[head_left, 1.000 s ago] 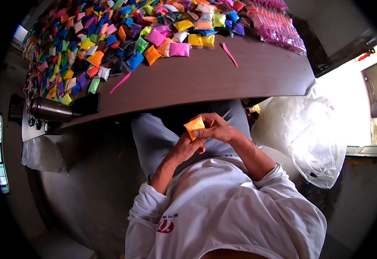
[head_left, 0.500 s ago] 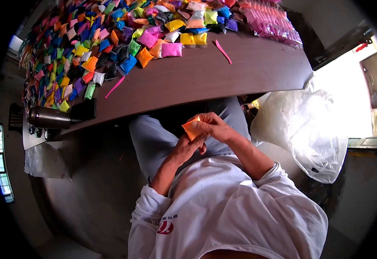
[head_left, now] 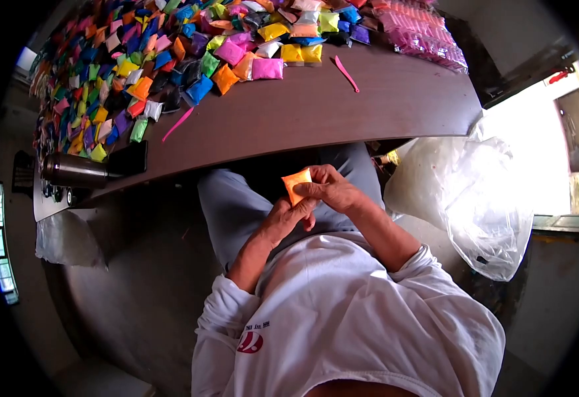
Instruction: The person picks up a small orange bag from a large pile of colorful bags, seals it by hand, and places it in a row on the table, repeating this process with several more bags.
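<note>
Fingers of left hand (head_left: 281, 221) and right hand (head_left: 334, 192) pinch orange packet (head_left: 296, 181), long axis near upright.

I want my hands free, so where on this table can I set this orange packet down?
Bare: near strip of table between the two pink sticks, on to the right corner. Crowded: packet pile behind; flask and black object at left.

Pretty plain outfit tbh: a baggy white long-sleeved sweatshirt (head_left: 369, 311), cuffs (head_left: 226, 301) bunched up on the forearms, and a small red logo (head_left: 251, 341) with tiny dark lettering on the chest. Greyish-blue trousers (head_left: 226, 205). The left hand (head_left: 283, 221) and right hand (head_left: 332, 192) are bare.
</note>
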{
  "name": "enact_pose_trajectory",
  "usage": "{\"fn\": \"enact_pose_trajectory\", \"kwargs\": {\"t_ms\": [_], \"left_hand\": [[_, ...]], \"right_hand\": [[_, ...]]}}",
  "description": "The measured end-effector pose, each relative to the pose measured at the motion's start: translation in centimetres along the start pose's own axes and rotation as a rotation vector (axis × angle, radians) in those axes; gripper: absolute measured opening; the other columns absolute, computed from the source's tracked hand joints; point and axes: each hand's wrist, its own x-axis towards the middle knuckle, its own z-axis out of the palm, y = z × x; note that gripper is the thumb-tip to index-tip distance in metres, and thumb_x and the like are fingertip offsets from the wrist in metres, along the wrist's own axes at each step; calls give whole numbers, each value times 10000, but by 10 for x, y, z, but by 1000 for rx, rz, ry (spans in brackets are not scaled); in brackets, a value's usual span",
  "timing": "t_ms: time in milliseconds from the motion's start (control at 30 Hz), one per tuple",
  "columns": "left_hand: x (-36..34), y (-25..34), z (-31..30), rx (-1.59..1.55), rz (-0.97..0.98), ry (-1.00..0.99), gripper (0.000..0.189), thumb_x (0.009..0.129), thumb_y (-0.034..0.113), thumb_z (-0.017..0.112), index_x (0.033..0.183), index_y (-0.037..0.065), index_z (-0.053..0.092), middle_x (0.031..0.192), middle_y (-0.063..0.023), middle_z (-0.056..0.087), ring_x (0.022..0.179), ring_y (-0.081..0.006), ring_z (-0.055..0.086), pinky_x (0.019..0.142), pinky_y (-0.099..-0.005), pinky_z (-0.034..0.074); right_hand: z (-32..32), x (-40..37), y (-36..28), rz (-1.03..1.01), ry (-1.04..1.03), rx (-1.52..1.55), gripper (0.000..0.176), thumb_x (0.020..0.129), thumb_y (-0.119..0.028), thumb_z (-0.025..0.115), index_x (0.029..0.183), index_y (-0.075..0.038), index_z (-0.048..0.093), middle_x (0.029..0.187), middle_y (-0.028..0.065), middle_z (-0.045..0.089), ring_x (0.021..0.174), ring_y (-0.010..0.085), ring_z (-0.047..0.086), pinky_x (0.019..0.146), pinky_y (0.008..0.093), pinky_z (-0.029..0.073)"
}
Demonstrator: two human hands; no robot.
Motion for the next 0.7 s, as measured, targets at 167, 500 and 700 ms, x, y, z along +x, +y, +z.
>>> {"fn": "enact_pose_trajectory", "kwargs": {"t_ms": [167,500,700], "left_hand": [[-5,11,4,-80,26,25,267,895,338,564,947,81,513,762,-5,476,603,-101,521,541,-226,441],[-23,-16,-27,-142,-24,338,371,896,374,544,655,106,456,635,-40,528,596,-133,513,578,-233,390],[-34,-44,-69,-704,2,543,302,883,291,575,678,99,464,613,-53,499,602,-200,510,624,-343,458]], "right_hand": [[2,5,6,-76,89,12,234,862,-213,629,941,0,573,806,52,637,693,109,611,606,220,491],[0,34,-48,-256,228,97,182,858,-139,621,998,-35,569,819,22,597,656,86,579,576,222,481],[5,65,-77,-203,188,-89,263,847,-165,644,1059,-28,571,892,31,622,748,91,609,649,218,510]]}}
